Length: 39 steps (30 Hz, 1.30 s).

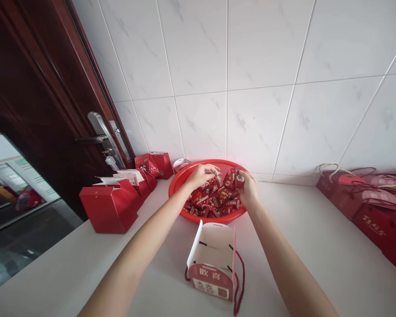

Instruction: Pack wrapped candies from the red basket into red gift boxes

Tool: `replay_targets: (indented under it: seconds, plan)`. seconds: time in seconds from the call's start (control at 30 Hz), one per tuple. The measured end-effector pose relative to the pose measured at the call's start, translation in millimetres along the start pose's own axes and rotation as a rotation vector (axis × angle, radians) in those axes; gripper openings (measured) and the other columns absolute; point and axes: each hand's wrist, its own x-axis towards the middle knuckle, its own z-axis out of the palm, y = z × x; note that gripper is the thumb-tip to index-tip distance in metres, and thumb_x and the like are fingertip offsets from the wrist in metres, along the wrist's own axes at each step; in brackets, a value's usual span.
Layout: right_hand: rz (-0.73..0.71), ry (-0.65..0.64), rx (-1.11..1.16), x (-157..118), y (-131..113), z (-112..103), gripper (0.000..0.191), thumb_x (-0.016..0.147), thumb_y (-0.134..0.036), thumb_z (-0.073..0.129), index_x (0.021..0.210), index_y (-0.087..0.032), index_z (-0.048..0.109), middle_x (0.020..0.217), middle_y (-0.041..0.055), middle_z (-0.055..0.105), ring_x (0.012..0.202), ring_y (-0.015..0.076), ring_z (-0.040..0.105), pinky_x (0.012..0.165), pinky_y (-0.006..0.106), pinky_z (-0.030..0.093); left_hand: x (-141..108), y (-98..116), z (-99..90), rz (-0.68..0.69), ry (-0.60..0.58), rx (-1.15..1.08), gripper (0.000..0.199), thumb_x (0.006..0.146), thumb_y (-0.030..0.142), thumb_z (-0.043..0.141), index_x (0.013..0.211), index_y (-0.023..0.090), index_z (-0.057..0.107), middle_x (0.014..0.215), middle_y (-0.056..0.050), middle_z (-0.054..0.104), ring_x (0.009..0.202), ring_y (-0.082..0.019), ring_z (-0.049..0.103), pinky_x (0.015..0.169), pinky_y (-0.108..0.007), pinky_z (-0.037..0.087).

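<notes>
A round red basket (214, 219) holds many small red wrapped packets (212, 199). Over its left part is my left hand (203, 175), fingers bent and close together; whether they grip a packet is too small to tell. My right hand (248, 187), at the basket's right side, is closed on a red packet (233, 178). In front of the basket, between my forearms, an open gift box (212, 278) with a dark red cord handle stands on the white table (165, 273); its pale inside shows.
Several red boxes (102, 210) stand along the table's left side, beside a dark wooden door (36, 79) with a metal handle. More red boxes with cord handles (369, 211) line the right edge. A small box (181, 164) sits behind the basket, near the tiled wall (201, 127).
</notes>
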Motion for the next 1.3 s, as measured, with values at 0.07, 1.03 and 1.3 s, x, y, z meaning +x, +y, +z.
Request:
replay_targets:
  seconds: [0.07, 1.03, 1.3]
  plan:
    - [0.0, 0.003, 0.003, -1, -1, 1, 0.01, 0.06, -0.029, 0.071, 0.066, -0.023, 0.065, 0.067, -0.0023, 0.07, 0.06, 0.0163, 0.06, 0.049, 0.025, 0.045, 0, -1, -0.5, 0.011, 0.003, -0.043, 0.01, 0.071, 0.015, 0.059, 0.07, 0.016, 0.069, 0.107, -0.007, 0.075, 0.099, -0.021, 0.068, 0.091, -0.034, 0.053]
    - [0.114, -0.146, -0.106, -9, -8, -1, 0.02, 0.063, -0.033, 0.08, 0.069, -0.021, 0.065, 0.064, -0.0014, 0.068, 0.059, 0.018, 0.063, 0.047, 0.027, 0.048, -3, 8, -5.1, -0.191, -0.365, 0.164, 0.035, 0.074, 0.035, 0.075, 0.106, 0.02, 0.075, 0.11, -0.006, 0.076, 0.106, -0.025, 0.069, 0.092, -0.032, 0.052]
    - [0.099, -0.114, -0.113, -8, -8, -1, 0.019, 0.064, -0.032, 0.078, 0.064, -0.021, 0.063, 0.06, -0.0022, 0.066, 0.055, 0.0171, 0.062, 0.047, 0.027, 0.047, -10, 10, -15.2, -0.411, -0.73, 0.589, 0.07, 0.046, 0.04, 0.088, 0.115, 0.029, 0.075, 0.123, -0.004, 0.073, 0.109, -0.029, 0.068, 0.08, -0.025, 0.051]
